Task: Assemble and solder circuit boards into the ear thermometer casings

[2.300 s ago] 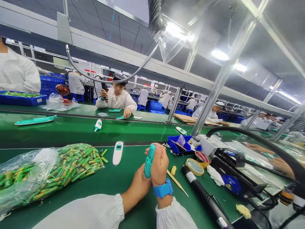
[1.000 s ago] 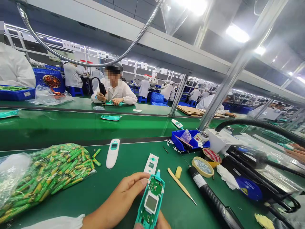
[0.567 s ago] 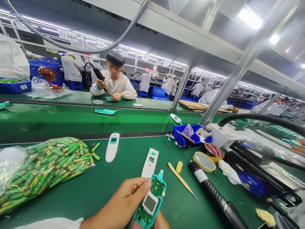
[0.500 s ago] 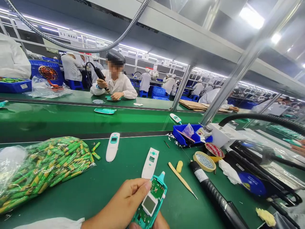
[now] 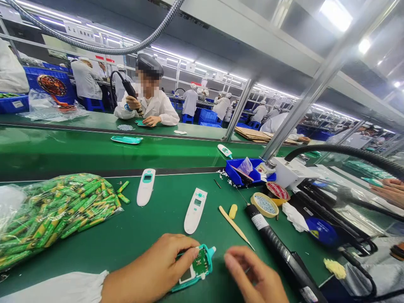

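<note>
My left hand [image 5: 158,269] grips an opened teal thermometer body [image 5: 197,268] with its green circuit board and small screen showing, held low on the green bench. My right hand [image 5: 257,277] hovers just right of it, fingers loosely curled, holding nothing I can see. A white front cover [image 5: 195,210] lies on the bench beyond the hands. A whole white thermometer [image 5: 145,186] lies further left.
A plastic bag of green batteries [image 5: 53,214] lies at left. A black electric screwdriver [image 5: 277,248], a wooden stick [image 5: 235,227], a dish of screws [image 5: 264,205] and a blue bin [image 5: 246,174] sit at right. A conveyor belt [image 5: 94,155] runs behind; other workers sit beyond.
My left hand lowered the open thermometer body toward the bench and tilted it flat. My right hand let go from beneath it and came into view at its right.
</note>
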`<state>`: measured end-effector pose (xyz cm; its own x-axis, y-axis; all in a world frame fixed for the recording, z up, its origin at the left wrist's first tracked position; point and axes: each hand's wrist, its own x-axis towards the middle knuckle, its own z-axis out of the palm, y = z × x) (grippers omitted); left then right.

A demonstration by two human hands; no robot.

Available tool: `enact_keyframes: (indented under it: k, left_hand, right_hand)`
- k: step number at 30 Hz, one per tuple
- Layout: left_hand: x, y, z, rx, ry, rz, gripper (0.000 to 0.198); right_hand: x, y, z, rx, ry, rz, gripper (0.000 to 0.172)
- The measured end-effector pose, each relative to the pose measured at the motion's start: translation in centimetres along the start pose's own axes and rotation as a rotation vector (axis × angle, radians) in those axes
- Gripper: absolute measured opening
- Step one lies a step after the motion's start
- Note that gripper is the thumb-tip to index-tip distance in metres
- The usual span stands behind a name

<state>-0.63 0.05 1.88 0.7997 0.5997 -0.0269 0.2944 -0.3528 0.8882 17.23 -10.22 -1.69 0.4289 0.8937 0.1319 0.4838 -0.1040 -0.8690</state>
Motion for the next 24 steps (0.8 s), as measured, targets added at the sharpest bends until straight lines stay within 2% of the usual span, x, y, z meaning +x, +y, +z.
enact_keyframes:
  k: [2, 4, 7, 12, 16, 21, 24]
  left_hand:
    - [-0.2, -0.1, 0.1, 0.090, -0.045, 0.021, 0.032]
    - [-0.3, -0.3, 0.3, 0.192, -0.071, 0.011, 0.031]
    - [-0.2, -0.5, 0.8, 0.361, -0.062, -0.019, 0.028]
    - [-0.4, 0.1, 1.3, 0.469, -0.087, -0.078, 0.032]
    - [-0.9, 0.8, 1.7, 0.500, -0.104, -0.027, 0.031]
    - [-1.3, 0.8, 2.9, 0.530, -0.063, -0.029, 0.031]
    - [-1.5, 0.5, 3.7, 0.558, -0.044, -0.051, 0.031]
  right_hand:
    - [1.5, 0.6, -1.5, -0.285, 0.097, -0.152, 0.035]
    - [3.0, 1.5, -2.1, -0.529, 0.153, -0.257, 0.041]
    - [4.2, 2.6, -1.7, -0.655, 0.157, -0.267, 0.043]
    - [4.0, 3.0, -0.9, -0.610, 0.115, -0.223, 0.032]
    - [3.0, 2.7, -0.9, -0.507, 0.132, -0.199, 0.030]
    - [1.1, 1.5, -0.9, -0.286, 0.187, -0.161, 0.024]
    - [-0.1, 0.8, -0.6, -0.017, 0.196, -0.133, 0.016]
